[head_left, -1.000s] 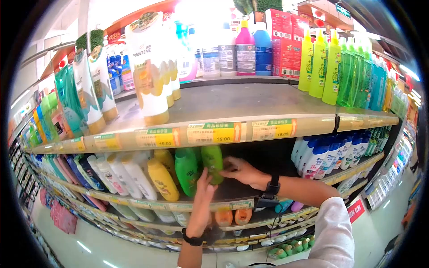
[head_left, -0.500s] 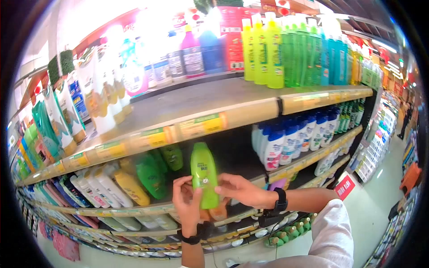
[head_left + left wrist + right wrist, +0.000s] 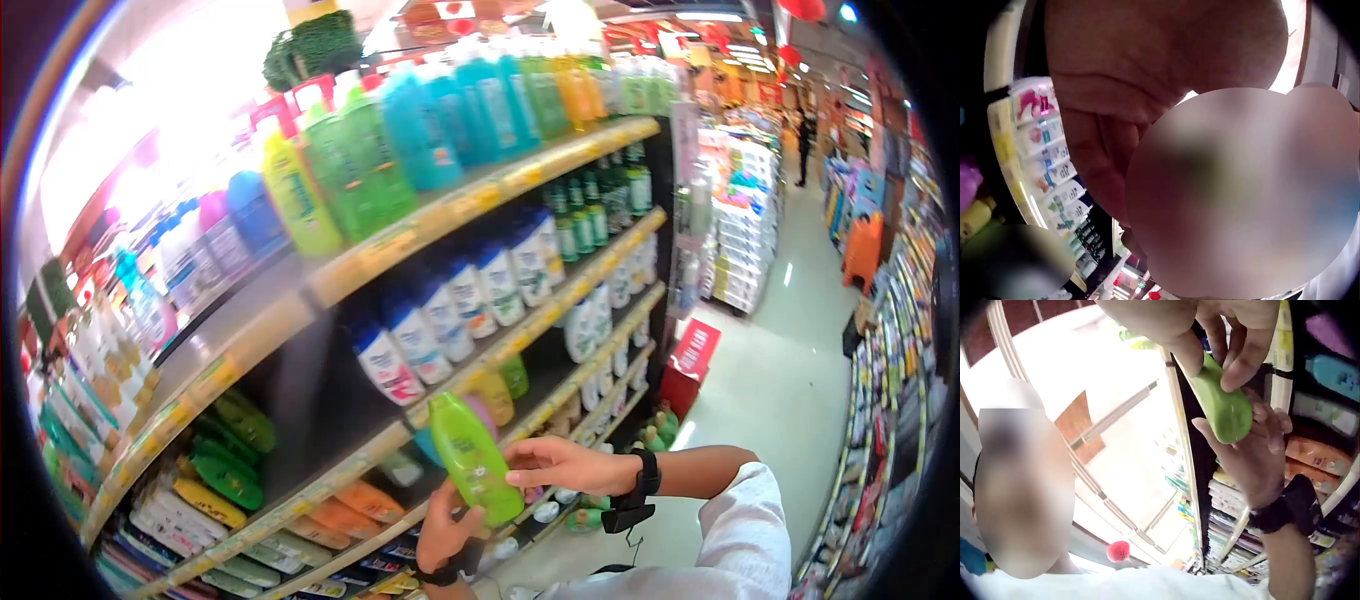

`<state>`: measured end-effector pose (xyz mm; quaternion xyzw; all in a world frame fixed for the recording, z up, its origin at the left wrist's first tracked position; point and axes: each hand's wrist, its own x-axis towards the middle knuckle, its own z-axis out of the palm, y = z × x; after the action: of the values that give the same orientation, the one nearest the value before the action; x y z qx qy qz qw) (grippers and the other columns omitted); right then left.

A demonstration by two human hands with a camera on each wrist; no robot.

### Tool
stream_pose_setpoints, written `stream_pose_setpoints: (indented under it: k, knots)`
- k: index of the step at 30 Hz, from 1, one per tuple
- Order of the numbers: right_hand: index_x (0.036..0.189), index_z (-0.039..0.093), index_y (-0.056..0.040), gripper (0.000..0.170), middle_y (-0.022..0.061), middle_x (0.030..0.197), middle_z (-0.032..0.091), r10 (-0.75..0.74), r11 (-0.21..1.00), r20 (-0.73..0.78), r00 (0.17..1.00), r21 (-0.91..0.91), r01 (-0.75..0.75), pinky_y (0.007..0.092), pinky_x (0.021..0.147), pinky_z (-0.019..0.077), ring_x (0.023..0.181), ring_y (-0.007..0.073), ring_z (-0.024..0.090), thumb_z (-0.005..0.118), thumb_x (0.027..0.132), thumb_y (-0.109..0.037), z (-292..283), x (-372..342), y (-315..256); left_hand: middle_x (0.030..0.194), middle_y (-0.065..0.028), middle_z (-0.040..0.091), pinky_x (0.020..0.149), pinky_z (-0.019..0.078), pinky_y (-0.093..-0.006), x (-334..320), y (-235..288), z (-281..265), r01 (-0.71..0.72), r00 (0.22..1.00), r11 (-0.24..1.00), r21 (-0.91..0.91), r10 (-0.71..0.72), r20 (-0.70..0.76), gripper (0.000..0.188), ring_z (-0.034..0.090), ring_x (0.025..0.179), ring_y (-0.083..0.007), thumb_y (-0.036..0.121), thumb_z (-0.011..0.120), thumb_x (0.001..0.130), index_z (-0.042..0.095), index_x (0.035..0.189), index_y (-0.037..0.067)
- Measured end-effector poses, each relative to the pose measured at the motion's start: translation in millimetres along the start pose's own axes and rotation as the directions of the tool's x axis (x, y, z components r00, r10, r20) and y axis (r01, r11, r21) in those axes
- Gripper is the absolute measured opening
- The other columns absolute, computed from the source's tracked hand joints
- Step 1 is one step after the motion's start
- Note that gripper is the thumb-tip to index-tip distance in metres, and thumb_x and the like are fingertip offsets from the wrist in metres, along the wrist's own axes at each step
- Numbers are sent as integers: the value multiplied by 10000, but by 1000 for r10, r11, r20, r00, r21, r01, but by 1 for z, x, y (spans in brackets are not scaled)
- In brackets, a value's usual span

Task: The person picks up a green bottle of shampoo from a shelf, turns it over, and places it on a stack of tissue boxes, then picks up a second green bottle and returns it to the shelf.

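Two hands (image 3: pixel 443 532) (image 3: pixel 572 468) gripping one green bottle (image 3: pixel 472 462), its label (image 3: pixel 464 440) blurred, left fingers (image 3: pixel 444 494) partly hidden behind it

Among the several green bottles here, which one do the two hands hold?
The light green bottle, tilted, held by the left hand and right hand before the shelves; no hand touches the other green bottles.
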<state>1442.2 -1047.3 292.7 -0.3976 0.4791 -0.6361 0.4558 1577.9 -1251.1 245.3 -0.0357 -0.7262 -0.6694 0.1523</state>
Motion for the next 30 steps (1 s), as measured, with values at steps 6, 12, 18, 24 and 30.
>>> stream_pose_setpoints:
  k: [6,12,18,24,30]
  knots:
    - [1272,548,-13,326,22,1136,613,-59,983,-211,976,159,93,274,846,477,993,88,571,578,1010,-205,-34,-110,25,1147,-95,665,937,480,-333,14,-19,98,75,982,993,-91,-58,178,480,618,1048,-169,121,674,838,554,1279,-24]
    - [1262,519,-46,331,2,1173,583,-100,913,-597,796,263,312,288,878,477,1039,95,569,584,1009,-248,-30,-196,63,1139,-74,661,919,474,-306,39,-25,183,174,895,975,-139,-98,436,462,607,1023,-148,109,676,836,571,1263,-34]
    - [1297,504,-28,374,21,1111,599,-192,862,-833,518,109,494,294,855,490,997,111,583,550,1024,-281,-29,-261,93,1165,-85,645,907,474,-309,76,-43,266,211,751,961,-176,-44,658,478,590,1040,-144,231,698,901,562,1265,-47]
    - [1379,417,0,531,64,1129,614,-330,915,-905,269,-235,329,318,851,502,948,158,618,674,946,-168,-43,-332,86,1139,-94,661,904,480,-322,122,-66,361,153,477,983,-106,21,879,528,608,1028,-162,265,690,916,531,1308,-50]
    - [1428,340,27,810,117,1095,642,-287,929,-890,355,-349,-121,327,871,498,964,192,628,813,828,-245,-102,-390,49,1124,-137,663,911,485,-341,180,-69,431,25,188,999,-47,41,981,540,625,992,-209,169,687,901,484,1354,-44]
